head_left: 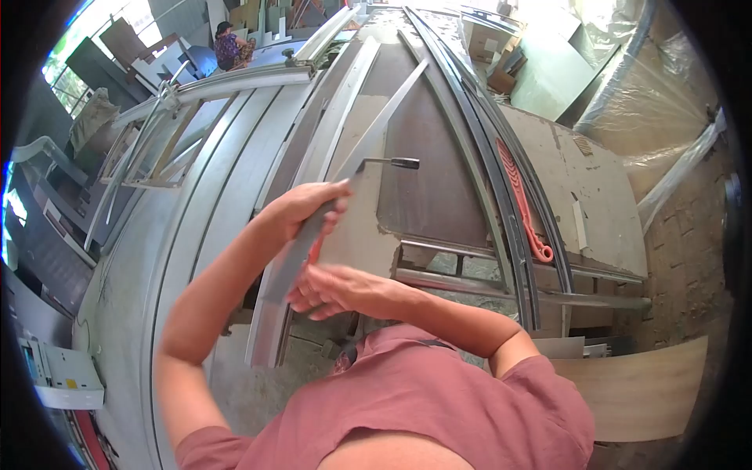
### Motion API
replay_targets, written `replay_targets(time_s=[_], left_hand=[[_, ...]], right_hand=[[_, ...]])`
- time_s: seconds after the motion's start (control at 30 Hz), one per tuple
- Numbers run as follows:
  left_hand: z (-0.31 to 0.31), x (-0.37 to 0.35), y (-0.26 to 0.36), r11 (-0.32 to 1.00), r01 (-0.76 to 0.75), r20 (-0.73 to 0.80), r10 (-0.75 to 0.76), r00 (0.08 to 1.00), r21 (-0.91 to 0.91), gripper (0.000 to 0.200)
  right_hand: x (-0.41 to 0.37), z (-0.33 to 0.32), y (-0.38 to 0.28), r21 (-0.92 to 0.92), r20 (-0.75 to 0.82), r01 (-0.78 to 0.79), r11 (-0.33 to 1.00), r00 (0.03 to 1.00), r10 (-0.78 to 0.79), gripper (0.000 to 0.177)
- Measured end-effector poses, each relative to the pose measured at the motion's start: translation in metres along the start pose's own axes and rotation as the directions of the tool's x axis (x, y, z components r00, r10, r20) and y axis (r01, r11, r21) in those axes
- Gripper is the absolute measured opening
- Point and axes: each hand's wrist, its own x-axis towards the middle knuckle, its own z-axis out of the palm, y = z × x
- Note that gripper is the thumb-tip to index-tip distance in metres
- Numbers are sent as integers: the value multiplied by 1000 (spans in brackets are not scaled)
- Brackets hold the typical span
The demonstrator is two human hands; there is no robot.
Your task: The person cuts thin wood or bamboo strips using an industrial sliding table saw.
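My left hand [304,210] is closed around a long flat aluminium strip [368,141], which slants from near my chest up and away over the workbench. Just below it, my right hand [333,288] lies with curled fingers against the strip's lower end [274,282]. A bit of something orange [315,249] shows between the two hands; I cannot tell what it is or whether my right hand grips anything. A metal rod with a black handle [404,163] sticks out to the right of the strip, just beyond my left hand.
Long aluminium profiles [235,180] and dark rails [493,172] lie along the bench [595,196]. A red-orange tool [523,207] rests by the rails. A window frame [149,149] sits at left, a white box [66,376] lower left. Another person [231,45] sits far off.
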Motion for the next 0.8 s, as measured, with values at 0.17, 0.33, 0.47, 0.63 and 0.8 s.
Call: replay_targets(time_s=[0.17, 0.33, 0.47, 0.63, 0.8], left_hand=[[-32, -146, -61, 892, 47, -173, 35, 984, 450, 28], [-25, -274, -163, 919, 141, -286, -33, 958, 368, 26], [-2, -342, -239, 972, 159, -373, -84, 924, 175, 28], [-4, -412, -335, 978, 210, -472, -175, 864, 21, 31], [7, -514, -405, 864, 374, -906, 189, 378, 336, 38]], right_hand=[[-11, -32, 17, -955, -26, 135, 262, 848, -530, 60], [16, -97, 20, -900, -70, -295, -322, 824, -562, 56], [24, -83, 34, -883, 46, -162, -440, 904, -426, 50], [37, -20, 54, -798, 452, 218, -561, 833, -319, 42], [51, 82, 117, -760, 615, 415, -500, 708, -346, 38]])
